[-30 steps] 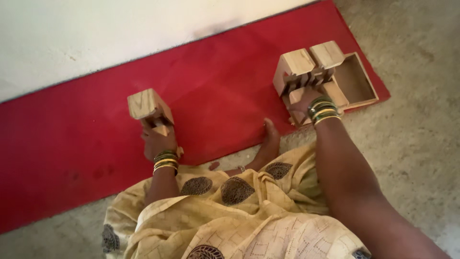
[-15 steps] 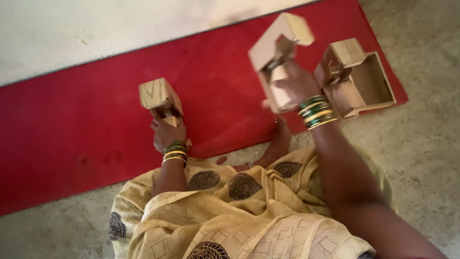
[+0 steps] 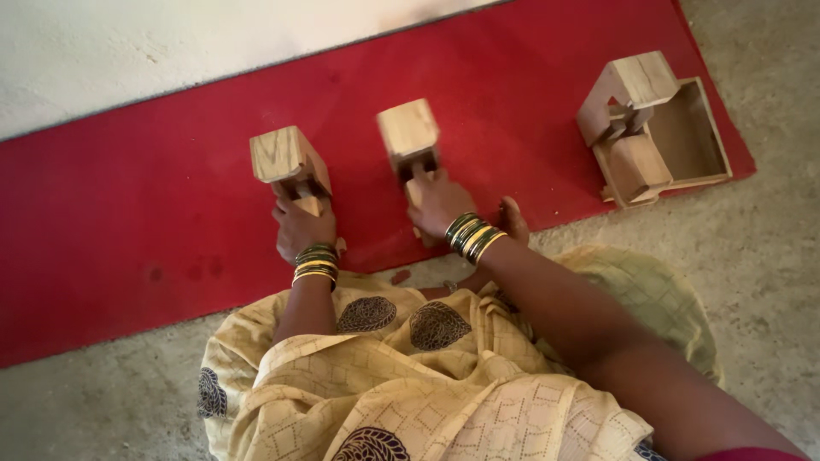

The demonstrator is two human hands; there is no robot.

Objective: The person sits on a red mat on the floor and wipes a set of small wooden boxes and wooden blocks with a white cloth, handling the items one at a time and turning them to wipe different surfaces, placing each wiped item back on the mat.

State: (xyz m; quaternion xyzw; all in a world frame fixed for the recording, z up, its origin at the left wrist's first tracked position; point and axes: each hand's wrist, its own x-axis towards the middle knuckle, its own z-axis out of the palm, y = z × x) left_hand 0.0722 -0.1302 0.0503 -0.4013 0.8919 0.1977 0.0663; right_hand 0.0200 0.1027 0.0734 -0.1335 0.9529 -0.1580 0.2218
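Observation:
Two tall wooden blocks stand upright on a red mat [image 3: 128, 222]. My left hand [image 3: 301, 229] grips the lower part of the left wooden block [image 3: 286, 160]. My right hand [image 3: 437, 201] grips the lower part of the right wooden block [image 3: 410, 137], which stands close beside the first. Both wrists wear green and gold bangles. At the mat's right end a third wooden block [image 3: 628, 92] leans in an open wooden box [image 3: 696, 137], away from both hands.
A pale wall [image 3: 171, 43] runs along the mat's far edge. Grey concrete floor [image 3: 769, 282] lies to the right and in front. My yellow patterned garment [image 3: 410, 367] covers my lap, and a bare foot [image 3: 511, 218] rests on the mat's near edge.
My right hand lifted a wooden block out of the box at the right, carried it left and set it down beside the block in my left hand.

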